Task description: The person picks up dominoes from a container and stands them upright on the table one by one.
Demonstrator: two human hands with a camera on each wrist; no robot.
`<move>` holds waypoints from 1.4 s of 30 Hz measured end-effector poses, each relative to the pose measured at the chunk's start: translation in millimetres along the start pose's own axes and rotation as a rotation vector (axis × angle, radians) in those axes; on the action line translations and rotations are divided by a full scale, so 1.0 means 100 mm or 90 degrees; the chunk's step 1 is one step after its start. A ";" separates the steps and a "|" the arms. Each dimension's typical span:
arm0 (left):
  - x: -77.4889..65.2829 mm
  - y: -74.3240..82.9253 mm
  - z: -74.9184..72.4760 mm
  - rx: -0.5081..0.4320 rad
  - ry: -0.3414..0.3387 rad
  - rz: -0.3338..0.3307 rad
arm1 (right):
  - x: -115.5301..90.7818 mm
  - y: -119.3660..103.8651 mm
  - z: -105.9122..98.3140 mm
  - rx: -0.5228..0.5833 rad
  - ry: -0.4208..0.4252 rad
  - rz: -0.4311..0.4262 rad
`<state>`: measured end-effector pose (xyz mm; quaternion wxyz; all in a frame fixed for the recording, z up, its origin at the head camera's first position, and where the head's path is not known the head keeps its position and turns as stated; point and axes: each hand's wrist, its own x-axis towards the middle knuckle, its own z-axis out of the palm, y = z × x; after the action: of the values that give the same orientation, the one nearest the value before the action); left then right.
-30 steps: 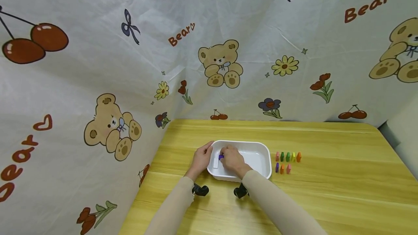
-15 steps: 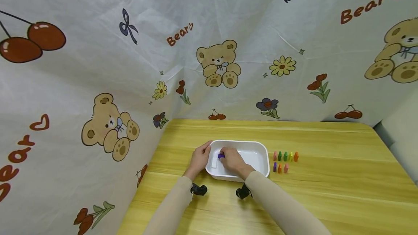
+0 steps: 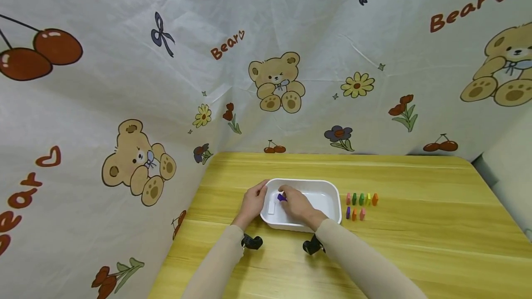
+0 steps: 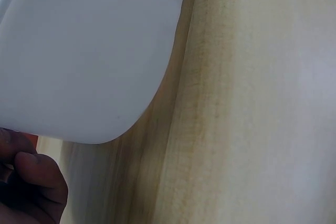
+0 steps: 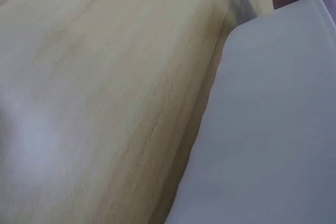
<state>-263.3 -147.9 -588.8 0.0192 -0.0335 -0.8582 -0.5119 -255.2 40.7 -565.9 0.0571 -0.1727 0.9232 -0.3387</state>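
Note:
A white rectangular tray (image 3: 326,200) sits on the wooden table. My left hand (image 3: 251,203) grips its left rim; in the left wrist view curled fingers (image 4: 44,177) show beside the tray's outer wall. Reaching into the tray from the front right, my right hand (image 3: 298,204) pinches a small purple block (image 3: 281,197) between thumb and fingertips. The block looks tilted and is partly covered by the fingers. Left of it, a narrow white flat piece (image 3: 271,208) lies on the tray floor. The right wrist view shows mainly the tray's outer side (image 5: 273,119); the right fingers are out of that view.
Right of the tray, small coloured blocks stand in two rows: a back row with a yellow block (image 3: 368,199) and an orange block (image 3: 375,199), and a front row with a purple one (image 3: 348,212) and a pink one (image 3: 362,214). A bear-print cloth (image 3: 316,36) hangs behind the table.
The purple block in my right hand has turned to a more tilted angle, and the fingers have shifted around it. The left hand stays on the rim. The view drifts slightly.

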 end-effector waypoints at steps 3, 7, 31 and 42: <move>0.00 -0.01 0.00 0.002 0.002 -0.005 | -0.02 -0.02 -0.03 0.002 0.002 -0.006; -0.01 -0.01 0.01 0.002 0.000 -0.022 | -0.03 -0.04 -0.08 0.013 0.017 -0.013; -0.02 0.01 0.02 -0.003 0.005 -0.027 | -0.14 -0.05 -0.29 0.058 0.041 -0.055; 0.00 0.03 0.01 -0.013 -0.006 -0.034 | -0.20 -0.04 -0.38 0.073 0.043 -0.052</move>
<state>-262.8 -145.6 -587.1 0.0013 -0.0134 -0.8536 -0.5207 -243.8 68.1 -534.4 0.0221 -0.1955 0.8959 -0.3984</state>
